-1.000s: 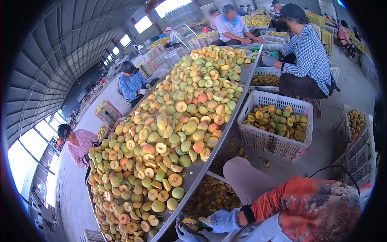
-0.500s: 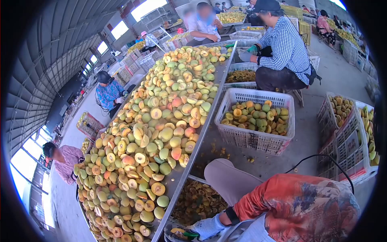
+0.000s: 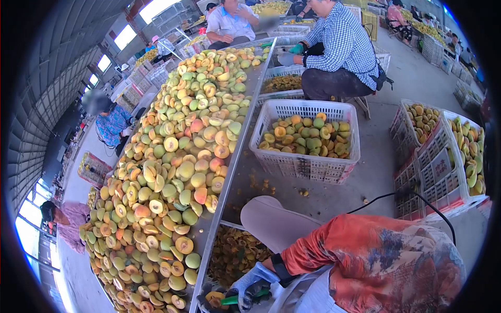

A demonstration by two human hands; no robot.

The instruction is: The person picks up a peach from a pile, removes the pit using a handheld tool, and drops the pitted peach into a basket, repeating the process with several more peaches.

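Observation:
My right hand [image 3: 251,284], in a blue-and-dark work glove, is closed around a green-handled tool [image 3: 229,301], whose tip reaches a cut apricot-like fruit [image 3: 214,298]. My left hand [image 3: 203,303], in a dark glove and partly cut off by the frame's lower edge, holds that fruit. Both hands are low, beside the metal edge of a sloping table [image 3: 213,229]. Heaped on the table are whole and halved yellow-green fruits [image 3: 180,169], some blushed red. Close by my hands, under the table edge, a crate of brownish scraps [image 3: 237,253] shows.
A white crate of fruit [image 3: 308,167] stands right of the table, and more filled crates [image 3: 443,169] are stacked at far right. A person in a checked shirt [image 3: 342,44] sits beyond. Others sit along the table's far side. A black cable [image 3: 386,195] crosses the floor area.
The view has shifted, so the table and crates appear further left and higher. My hands and the fruit show more fully; the right hand still grips the green-handled tool.

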